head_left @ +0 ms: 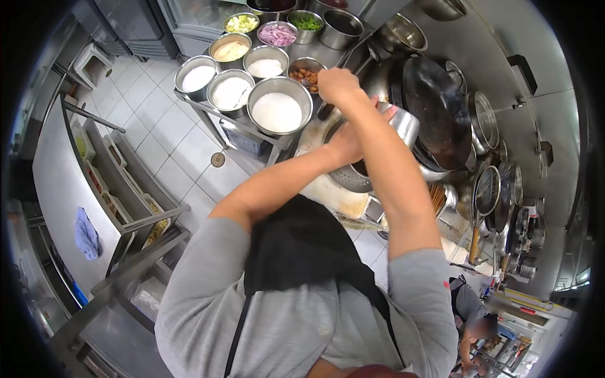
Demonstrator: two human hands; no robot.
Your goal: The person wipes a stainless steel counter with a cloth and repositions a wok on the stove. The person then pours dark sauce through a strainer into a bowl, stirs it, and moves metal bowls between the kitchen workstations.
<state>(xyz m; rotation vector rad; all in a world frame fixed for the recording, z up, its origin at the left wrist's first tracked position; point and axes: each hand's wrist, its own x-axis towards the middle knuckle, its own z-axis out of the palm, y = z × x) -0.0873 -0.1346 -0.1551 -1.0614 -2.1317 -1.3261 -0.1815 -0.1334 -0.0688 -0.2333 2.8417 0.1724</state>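
My left hand (346, 143) is closed around a shiny steel container (406, 126), tilted above a perforated metal strainer (353, 179). My right forearm crosses over it and hides part of the grip. My right hand (340, 86) is closed beside the steel bowl of brown-orange pieces (305, 77). Its fingers face away from me, so what they hold is hidden. A dark handle (325, 111) shows just below that hand. Close by on the left stands a large steel pot of white powder (277, 112).
Steel tubs of white powder (230, 92), sliced purple onion (277, 34) and chopped greens (306, 23) crowd the counter. On the right sits a big black wok (438, 113). A blue cloth (86, 233) lies on the left counter. Another person (472, 309) works at lower right.
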